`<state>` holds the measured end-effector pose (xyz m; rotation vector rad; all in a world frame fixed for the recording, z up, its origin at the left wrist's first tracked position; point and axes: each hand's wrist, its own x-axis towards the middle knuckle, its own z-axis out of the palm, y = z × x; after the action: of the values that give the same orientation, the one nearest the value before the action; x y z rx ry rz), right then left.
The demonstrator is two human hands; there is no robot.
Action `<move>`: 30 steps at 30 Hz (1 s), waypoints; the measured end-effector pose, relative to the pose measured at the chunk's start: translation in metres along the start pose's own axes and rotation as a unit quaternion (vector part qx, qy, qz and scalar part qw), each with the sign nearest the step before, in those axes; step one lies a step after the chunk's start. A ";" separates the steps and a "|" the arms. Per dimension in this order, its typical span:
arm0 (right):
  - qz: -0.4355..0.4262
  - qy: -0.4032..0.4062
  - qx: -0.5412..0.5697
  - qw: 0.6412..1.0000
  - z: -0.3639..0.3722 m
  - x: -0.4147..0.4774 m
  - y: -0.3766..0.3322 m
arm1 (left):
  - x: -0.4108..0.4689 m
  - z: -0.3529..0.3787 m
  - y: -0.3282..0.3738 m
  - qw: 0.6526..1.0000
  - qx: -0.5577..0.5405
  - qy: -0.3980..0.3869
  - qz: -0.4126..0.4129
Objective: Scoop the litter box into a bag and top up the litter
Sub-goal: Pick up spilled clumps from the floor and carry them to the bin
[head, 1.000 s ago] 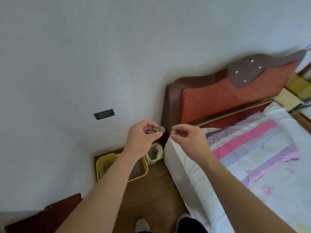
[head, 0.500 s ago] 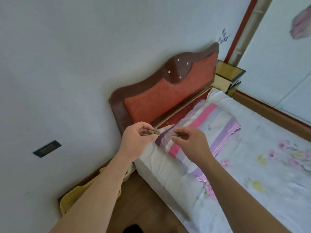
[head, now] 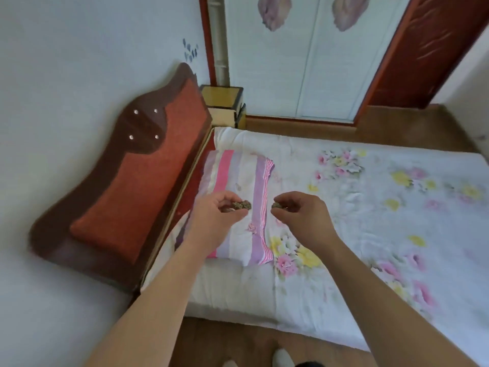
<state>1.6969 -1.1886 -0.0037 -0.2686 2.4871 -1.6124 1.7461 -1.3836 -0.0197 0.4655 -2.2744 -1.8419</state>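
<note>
Pinching a grey-brown litter clump (head: 242, 205) between thumb and fingertips, the left hand (head: 215, 217) hovers over the striped pillow (head: 232, 186), its grip pressed tight on the lump. The right hand (head: 301, 213) hangs just beside it, apart from the left, and its grip nips a smaller clump (head: 277, 205) at the fingertips, the rest of the fingers curled in. Both forearms reach up from the bottom of the view. Beneath the hands lies the bed (head: 370, 207), covered by a white sheet with pink and yellow flowers; the pillow sits at its head end, against the brown and red headboard (head: 137, 176). Behind the headboard stands a yellow nightstand (head: 223, 98), near the white wardrobe doors (head: 291, 62). To the right of those is a dark red door (head: 428, 49). Wooden floor (head: 238, 343) shows at the bed's near edge.
</note>
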 end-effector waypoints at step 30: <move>0.222 0.485 -0.023 0.845 -0.298 -0.289 0.131 | -0.158 0.414 0.106 0.832 0.054 -0.531 0.155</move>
<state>1.8996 -0.8039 0.0085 1.3522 2.8445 -1.6961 1.7439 -0.9285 0.0027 -1.1703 -2.7745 -2.0350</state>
